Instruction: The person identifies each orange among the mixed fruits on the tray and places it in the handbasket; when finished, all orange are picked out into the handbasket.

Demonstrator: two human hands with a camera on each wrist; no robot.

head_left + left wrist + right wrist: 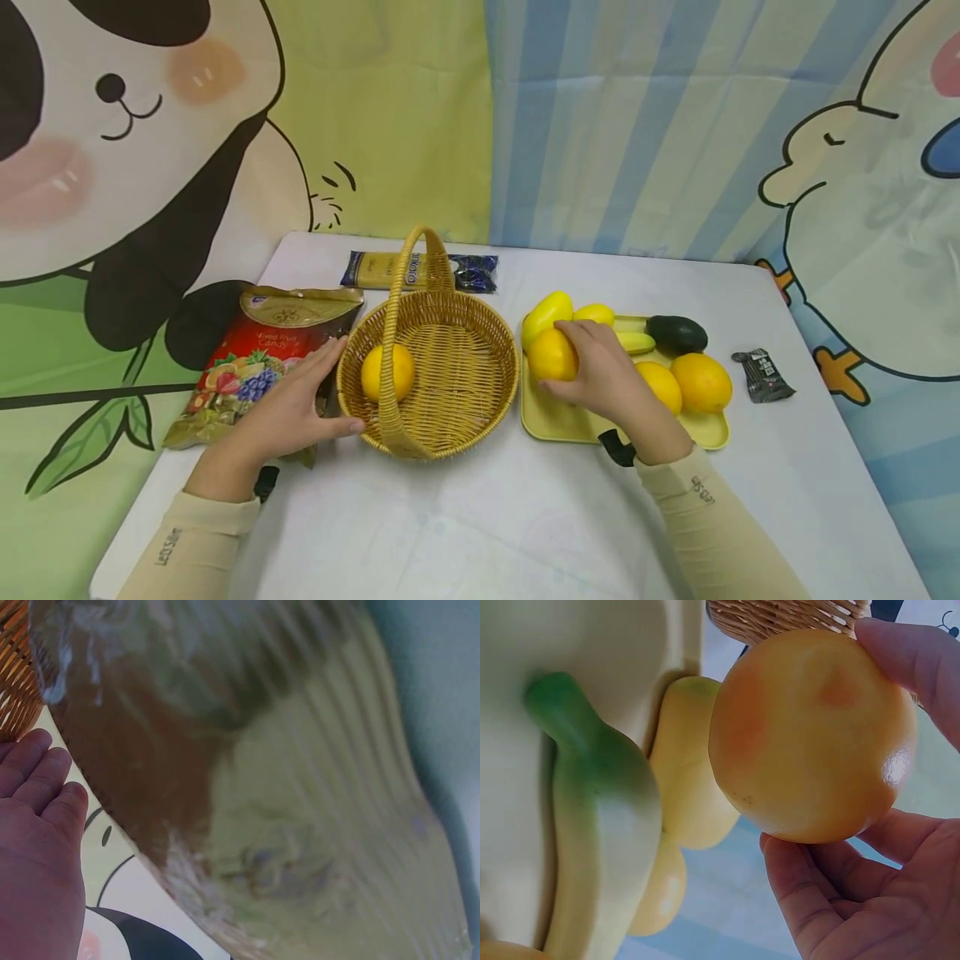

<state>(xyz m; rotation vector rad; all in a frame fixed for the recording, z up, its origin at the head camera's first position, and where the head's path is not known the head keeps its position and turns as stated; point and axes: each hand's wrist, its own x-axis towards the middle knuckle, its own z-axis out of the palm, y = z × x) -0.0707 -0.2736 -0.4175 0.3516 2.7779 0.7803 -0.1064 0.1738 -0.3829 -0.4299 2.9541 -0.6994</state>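
Observation:
My right hand (611, 375) holds an orange (551, 356) over the left side of the yellow tray (555, 427). In the right wrist view, thumb and fingers grip this orange (810, 742) from opposite sides. My left hand (288, 412) rests at the left side of the wicker basket (468, 367), its fingers extended along the wall and the thumb near the rim. Another orange (403, 372) lies inside the basket, partly behind the handle. In the left wrist view, the straight fingers of the left hand (37, 825) reach the basket weave (19, 671).
The tray also carries a banana (636, 342), yellow fruits (547, 315), a dark green oval item (677, 335) and two oranges (705, 383). A candy bag (255, 358) lies left of the basket, a pasta packet (372, 271) behind it. A small black packet (763, 377) sits at right.

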